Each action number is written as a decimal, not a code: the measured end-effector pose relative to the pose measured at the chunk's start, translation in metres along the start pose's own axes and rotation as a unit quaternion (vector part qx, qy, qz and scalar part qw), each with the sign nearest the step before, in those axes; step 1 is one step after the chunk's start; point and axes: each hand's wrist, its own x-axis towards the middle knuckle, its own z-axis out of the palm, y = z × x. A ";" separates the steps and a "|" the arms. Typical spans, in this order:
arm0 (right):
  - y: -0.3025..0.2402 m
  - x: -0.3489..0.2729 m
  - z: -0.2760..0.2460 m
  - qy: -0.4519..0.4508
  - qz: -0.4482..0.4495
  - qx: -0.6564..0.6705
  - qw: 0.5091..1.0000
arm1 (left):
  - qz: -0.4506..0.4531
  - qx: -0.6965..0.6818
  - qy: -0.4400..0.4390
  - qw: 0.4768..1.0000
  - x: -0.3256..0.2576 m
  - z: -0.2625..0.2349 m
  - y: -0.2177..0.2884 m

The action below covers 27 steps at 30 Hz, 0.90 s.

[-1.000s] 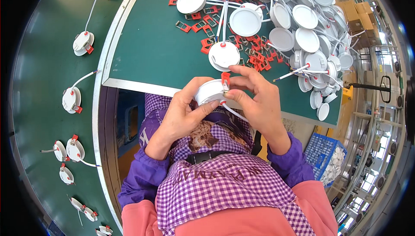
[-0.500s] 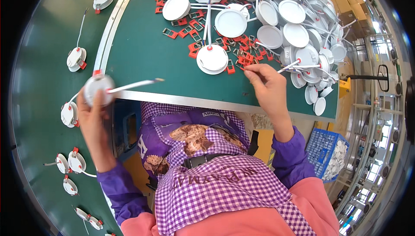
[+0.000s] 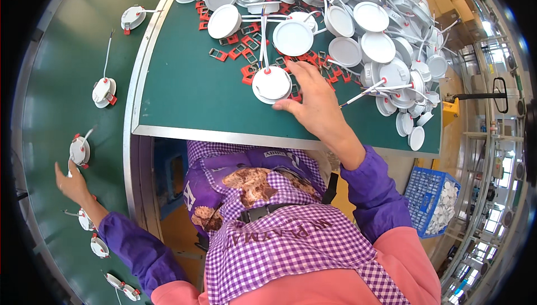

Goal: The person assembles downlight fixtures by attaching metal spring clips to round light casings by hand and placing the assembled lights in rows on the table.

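Observation:
My left hand [image 3: 74,186] is over the green belt on the left, thumb and fingers spread. A sliver of white shows beside its thumb, mostly hidden by the hand. Just beyond it lies a round white downlight [image 3: 79,149] with a red clip and a short cable. On the green table my right hand [image 3: 319,103] is open around the right side of another white downlight [image 3: 272,84], face down with its cable pointing away. The thumb is at that lamp's near edge; the fingertips are past its far right edge, by the red spring clips [image 3: 249,71].
A heap of white downlights [image 3: 375,17] with cables covers the table's far right. Further downlights [image 3: 104,91] lie spaced along the belt. The table's metal edge [image 3: 224,135] runs in front of me. A blue crate [image 3: 417,196] of white parts stands at the lower right.
My left hand has moved left from the table corner to the belt and no longer visibly holds its downlight. My right hand has gone from a pinch among the clips to open beside the lamp.

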 end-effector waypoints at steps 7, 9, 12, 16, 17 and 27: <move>-0.008 0.017 0.014 -0.029 -0.021 0.010 0.999 | -0.018 -0.545 -0.199 0.814 -0.094 -0.120 0.252; -0.005 0.021 0.016 0.010 -0.011 0.061 0.998 | -0.094 -0.641 -0.426 0.631 -0.126 -0.122 0.298; -0.005 0.033 0.023 0.024 0.039 0.131 0.990 | -0.042 -0.661 -0.527 0.532 -0.164 -0.114 0.334; -0.017 0.029 0.025 0.055 0.117 0.273 0.953 | -0.036 -0.658 -0.516 0.547 -0.179 -0.117 0.362; -0.025 0.022 0.024 0.059 0.110 0.320 0.939 | -0.053 -0.681 -0.515 0.518 -0.180 -0.119 0.365; 0.015 0.022 -0.029 -0.037 0.059 0.082 0.994 | -0.298 -0.720 -0.571 0.260 -0.171 -0.122 0.336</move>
